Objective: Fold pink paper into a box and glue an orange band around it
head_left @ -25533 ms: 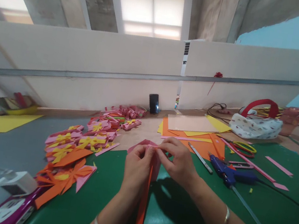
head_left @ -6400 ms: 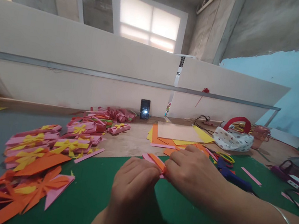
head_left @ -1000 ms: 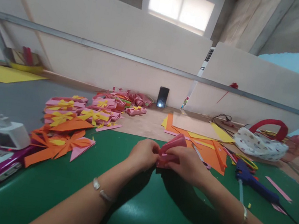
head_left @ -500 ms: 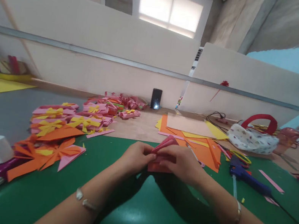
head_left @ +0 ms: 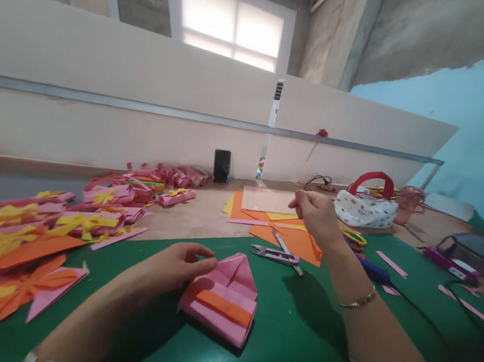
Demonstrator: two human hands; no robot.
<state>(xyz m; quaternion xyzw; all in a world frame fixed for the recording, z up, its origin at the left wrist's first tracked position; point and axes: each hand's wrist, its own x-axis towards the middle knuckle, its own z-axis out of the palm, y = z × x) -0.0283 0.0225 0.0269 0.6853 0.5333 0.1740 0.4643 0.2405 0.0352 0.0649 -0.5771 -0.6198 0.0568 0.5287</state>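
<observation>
A folded pink paper piece (head_left: 230, 285) with an orange band across it rests on the green mat, its pointed flap upward. My left hand (head_left: 183, 265) is at its upper left edge, thumb and fingers closed on the paper. Raised over the orange sheets, my right hand (head_left: 315, 216) has its fingers curled together; what they hold, if anything, is hidden. Thread snips (head_left: 274, 254) and a slim craft knife (head_left: 288, 253) lie crossed below that hand. Behind my right wrist, part of a blue glue gun (head_left: 373, 270) shows.
Pink paper pieces with yellow bows (head_left: 80, 221) and orange paper bows (head_left: 24, 286) are heaped at left. A phone (head_left: 221, 166) leans on the white partition. Coloured sheets (head_left: 266, 200), a white bag with a red handle (head_left: 365, 210) and a purple power strip (head_left: 449, 264) stand farther back.
My right hand has let go of the pink paper and risen to the right. The paper now lies lower, with its orange band showing. The view has turned right.
</observation>
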